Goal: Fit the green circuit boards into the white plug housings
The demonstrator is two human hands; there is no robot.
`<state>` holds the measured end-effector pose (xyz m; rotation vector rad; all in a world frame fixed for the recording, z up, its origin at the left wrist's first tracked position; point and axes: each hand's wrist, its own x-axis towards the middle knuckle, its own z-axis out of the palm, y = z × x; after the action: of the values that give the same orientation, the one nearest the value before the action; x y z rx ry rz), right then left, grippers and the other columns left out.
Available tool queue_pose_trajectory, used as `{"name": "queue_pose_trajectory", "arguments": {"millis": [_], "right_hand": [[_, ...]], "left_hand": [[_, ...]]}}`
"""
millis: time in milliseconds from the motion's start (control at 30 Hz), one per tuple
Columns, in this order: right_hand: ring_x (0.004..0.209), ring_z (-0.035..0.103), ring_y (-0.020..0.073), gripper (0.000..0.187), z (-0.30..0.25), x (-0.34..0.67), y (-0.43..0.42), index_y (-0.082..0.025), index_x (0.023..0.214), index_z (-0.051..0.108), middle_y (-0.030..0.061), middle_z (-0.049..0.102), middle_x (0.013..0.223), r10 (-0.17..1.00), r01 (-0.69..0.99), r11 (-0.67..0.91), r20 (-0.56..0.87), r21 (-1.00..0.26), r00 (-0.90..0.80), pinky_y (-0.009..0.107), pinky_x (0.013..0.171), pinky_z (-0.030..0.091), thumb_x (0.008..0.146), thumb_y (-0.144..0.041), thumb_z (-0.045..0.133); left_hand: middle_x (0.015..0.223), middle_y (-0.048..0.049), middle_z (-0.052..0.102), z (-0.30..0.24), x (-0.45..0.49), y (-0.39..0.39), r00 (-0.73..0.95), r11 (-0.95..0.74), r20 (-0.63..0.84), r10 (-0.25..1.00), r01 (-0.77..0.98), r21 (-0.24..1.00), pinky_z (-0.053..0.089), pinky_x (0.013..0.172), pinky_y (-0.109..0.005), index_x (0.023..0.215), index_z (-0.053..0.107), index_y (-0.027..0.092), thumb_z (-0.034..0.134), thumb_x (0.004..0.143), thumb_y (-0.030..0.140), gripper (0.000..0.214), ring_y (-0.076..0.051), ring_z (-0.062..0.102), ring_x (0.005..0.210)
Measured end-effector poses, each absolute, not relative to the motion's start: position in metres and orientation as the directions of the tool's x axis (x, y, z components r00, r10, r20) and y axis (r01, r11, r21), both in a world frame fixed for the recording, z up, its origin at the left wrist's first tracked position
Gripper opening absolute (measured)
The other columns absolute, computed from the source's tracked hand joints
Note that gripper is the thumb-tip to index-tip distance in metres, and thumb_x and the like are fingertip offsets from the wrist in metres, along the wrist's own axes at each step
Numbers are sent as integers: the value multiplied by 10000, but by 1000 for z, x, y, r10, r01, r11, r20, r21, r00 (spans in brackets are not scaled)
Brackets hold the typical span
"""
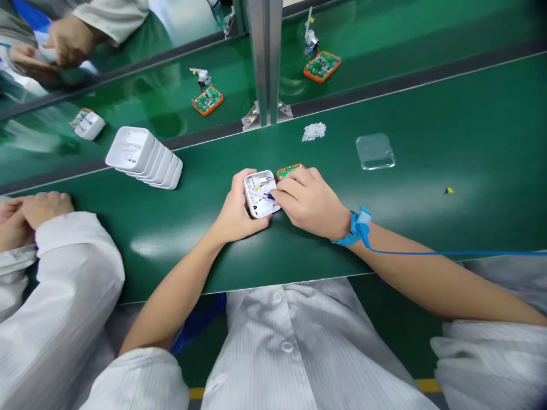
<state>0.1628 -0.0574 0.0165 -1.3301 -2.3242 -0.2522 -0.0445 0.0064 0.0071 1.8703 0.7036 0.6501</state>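
Observation:
In the middle of the bench, my left hand [235, 213] is wrapped round a white plastic housing [256, 208] whose open side faces up. Wires and small parts show inside it. My right hand [305, 200] wears a blue wrist strap [358, 226], and its fingertips are pinched at the housing's right side. A small dark blue part [270, 196] shows at those fingertips, its kind too small to make out. Just behind my right fingers lies a green circuit board in an orange frame [288, 170], partly covered by the hand.
Nested white housings [164, 168] lie to the left. Behind are small clear pieces [314, 131] and a clear plastic cover [375, 151]; a yellow bit [449, 190] lies right. A metal post [268, 62] stands at the bench's back edge. A co-worker's hands [45, 210] rest at left.

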Motion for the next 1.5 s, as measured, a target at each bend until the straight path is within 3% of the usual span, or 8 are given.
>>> {"name": "queue_pose_trajectory", "arguments": {"millis": [200, 333, 433, 567, 700, 967, 1233, 1500], "right_hand": [[903, 467, 271, 240, 22, 160, -54, -182, 881, 694, 113, 642, 914, 829, 854, 488, 404, -181, -387, 412, 740, 311, 1004, -201, 489], [836, 477, 232, 113, 29, 159, -39, -193, 774, 617, 62, 608, 840, 910, 819, 370, 347, -439, -225, 369, 702, 332, 884, -191, 644], [888, 495, 244, 168, 33, 159, -32, -200, 893, 592, 58, 611, 951, 940, 804, 263, 329, -534, -89, 358, 729, 364, 794, -229, 724], [1076, 540, 323, 558, 31, 165, -32, -183, 1203, 544, 122, 615, 1211, 946, 740, 319, 248, -592, -209, 409, 863, 386, 742, -370, 798], [958, 624, 282, 460, 32, 170, -26, -196, 1116, 580, 60, 700, 1043, 940, 675, 314, 119, -668, -319, 364, 846, 349, 756, -374, 804], [814, 620, 211, 379, 39, 169, -17, -176, 910, 627, 3, 699, 832, 951, 699, 270, 69, -663, -302, 304, 764, 283, 707, -394, 861], [1265, 502, 407, 1012, 30, 198, -31, -198, 1483, 475, 195, 602, 1378, 876, 710, 455, 128, -537, -465, 508, 1005, 341, 708, -778, 766], [1300, 519, 344, 1029, 22, 176, -31, -210, 1546, 381, 201, 514, 1409, 813, 521, 577, 380, -629, -441, 519, 1076, 458, 740, -684, 811]], "left_hand": [[1259, -101, 535, 9, -43, 6, 718, -503, 204, 666, 231, 833, 553, 799, -338, 1422, 290, 232, 730, 689, 198, 855, -198, 624, 960], [1326, -125, 500, 10, -39, 7, 749, -605, 259, 610, 228, 763, 546, 889, -377, 1420, 280, 229, 712, 686, 190, 853, -244, 610, 1080], [1366, -131, 484, 9, -39, 7, 737, -619, 278, 617, 236, 749, 533, 957, -410, 1423, 282, 235, 718, 690, 195, 854, -273, 594, 1162], [1375, -121, 478, 6, -42, 6, 732, -613, 294, 615, 209, 762, 533, 960, -411, 1434, 284, 257, 736, 692, 193, 871, -273, 591, 1175], [1338, -111, 447, 3, -41, 6, 778, -656, 343, 527, 115, 746, 528, 935, -419, 1458, 243, 284, 732, 725, 191, 886, -268, 558, 1176], [1296, -120, 410, -1, -35, 1, 775, -653, 341, 532, 119, 748, 510, 971, -450, 1456, 227, 254, 697, 686, 137, 910, -292, 520, 1207], [1301, -116, 512, 5, -46, 2, 648, -374, 271, 712, 24, 927, 558, 891, -370, 1377, 254, 257, 818, 671, 258, 904, -243, 629, 1118], [1438, -162, 381, -3, -49, 9, 704, -308, 264, 659, -67, 949, 499, 1066, -497, 1436, 153, 291, 829, 749, 400, 970, -305, 524, 1331]]}}
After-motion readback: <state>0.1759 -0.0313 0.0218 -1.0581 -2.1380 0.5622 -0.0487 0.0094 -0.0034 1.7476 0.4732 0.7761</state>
